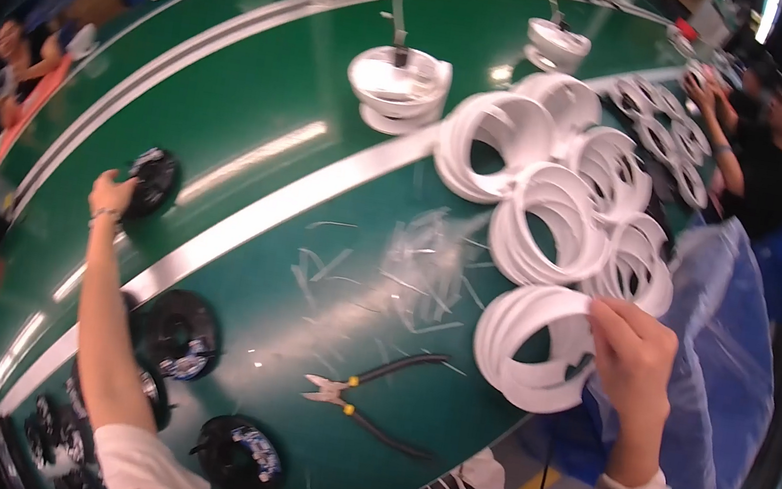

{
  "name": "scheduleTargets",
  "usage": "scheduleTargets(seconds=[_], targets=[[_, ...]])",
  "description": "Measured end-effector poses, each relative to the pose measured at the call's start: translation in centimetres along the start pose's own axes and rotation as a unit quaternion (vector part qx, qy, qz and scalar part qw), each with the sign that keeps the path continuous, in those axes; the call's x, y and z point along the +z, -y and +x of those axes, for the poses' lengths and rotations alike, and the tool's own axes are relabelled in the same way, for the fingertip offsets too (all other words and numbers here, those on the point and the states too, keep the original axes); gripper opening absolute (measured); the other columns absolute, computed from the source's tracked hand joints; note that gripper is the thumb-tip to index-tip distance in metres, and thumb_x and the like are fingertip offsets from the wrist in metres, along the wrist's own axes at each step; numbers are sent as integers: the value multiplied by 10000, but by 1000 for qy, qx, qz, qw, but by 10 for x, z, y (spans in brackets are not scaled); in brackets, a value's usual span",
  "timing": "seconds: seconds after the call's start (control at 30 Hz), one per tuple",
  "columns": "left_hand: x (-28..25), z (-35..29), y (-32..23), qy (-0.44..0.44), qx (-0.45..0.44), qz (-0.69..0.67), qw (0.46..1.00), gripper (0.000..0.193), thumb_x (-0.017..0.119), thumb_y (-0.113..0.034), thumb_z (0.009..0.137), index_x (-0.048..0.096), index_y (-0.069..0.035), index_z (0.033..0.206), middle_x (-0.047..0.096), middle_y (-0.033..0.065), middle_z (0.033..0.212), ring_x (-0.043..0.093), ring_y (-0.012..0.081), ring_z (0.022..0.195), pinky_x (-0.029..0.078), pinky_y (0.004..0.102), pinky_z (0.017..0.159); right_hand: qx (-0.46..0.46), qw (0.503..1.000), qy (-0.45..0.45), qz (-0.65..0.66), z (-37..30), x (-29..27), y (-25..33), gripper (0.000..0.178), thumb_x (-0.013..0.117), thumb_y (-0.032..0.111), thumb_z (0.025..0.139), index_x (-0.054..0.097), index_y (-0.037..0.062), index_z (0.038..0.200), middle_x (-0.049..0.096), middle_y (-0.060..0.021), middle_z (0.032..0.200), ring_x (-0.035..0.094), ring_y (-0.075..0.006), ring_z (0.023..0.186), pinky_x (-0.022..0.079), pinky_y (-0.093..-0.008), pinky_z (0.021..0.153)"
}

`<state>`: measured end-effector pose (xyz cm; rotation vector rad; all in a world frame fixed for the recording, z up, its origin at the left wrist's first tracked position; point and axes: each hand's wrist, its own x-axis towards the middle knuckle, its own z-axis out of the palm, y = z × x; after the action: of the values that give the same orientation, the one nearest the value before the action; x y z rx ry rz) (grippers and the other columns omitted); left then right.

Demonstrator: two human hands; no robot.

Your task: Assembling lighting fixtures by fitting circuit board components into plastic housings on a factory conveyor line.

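My left hand [112, 195] reaches far out over the green conveyor belt. Its fingers are closed on the near edge of a black round part [153, 183], slightly blurred there. At the right, my right hand [632, 354] pinches the rim of a white ring [546, 394] at the end of a short stack near the table's edge. More white rings [555, 231] stand in several stacks just beyond it. Cutting pliers [359, 394] with black handles lie spread on the table between my arms. Black round parts [183, 333] with blue and white wiring lie beside my left forearm, one [240, 455] nearer to me.
Thin clear plastic scraps [423, 265] litter the middle of the table. White round assemblies [397, 89] with upright stems stand on the belt farther off. A blue plastic bag [712, 363] hangs at the right edge. Co-workers [769, 149] sit at right and far left.
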<state>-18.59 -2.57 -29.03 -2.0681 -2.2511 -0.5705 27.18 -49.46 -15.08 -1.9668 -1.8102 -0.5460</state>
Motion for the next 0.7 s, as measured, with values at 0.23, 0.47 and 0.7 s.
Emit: scheduleTargets(seconds=[0.23, 0.47, 0.7], targets=[[-9, -12, -5, 171, -106, -439, 876, 170, 534, -109, 799, 557, 18, 911, 595, 72, 769, 588, 169, 637, 502, 304, 529, -34, 999, -16, 26, -4, -20, 6, 196, 590, -47, 608, 588, 27, 789, 611, -63, 806, 595, -196, 588, 466, -256, 485], [-138, -134, -57, 191, -25, -596, 779, 190, 460, -152, 862, 489, -34, 1007, 587, 40, 877, 577, 124, 782, 466, 270, 706, -159, 961, -119, 191, -3, -49, 57, 169, 536, -26, 524, 589, -40, 684, 618, -161, 779, 603, -228, 599, 509, -253, 602], [-190, -302, -78, 160, -78, -724, 667, 296, 445, -132, 865, 392, -12, 1130, 540, 86, 1041, 564, 155, 910, 492, 284, 732, -303, 868, 140, 367, -14, 41, 141, 246, 683, 210, 637, 546, 6, 621, 582, -93, 808, 584, -213, 656, 478, -277, 530]])
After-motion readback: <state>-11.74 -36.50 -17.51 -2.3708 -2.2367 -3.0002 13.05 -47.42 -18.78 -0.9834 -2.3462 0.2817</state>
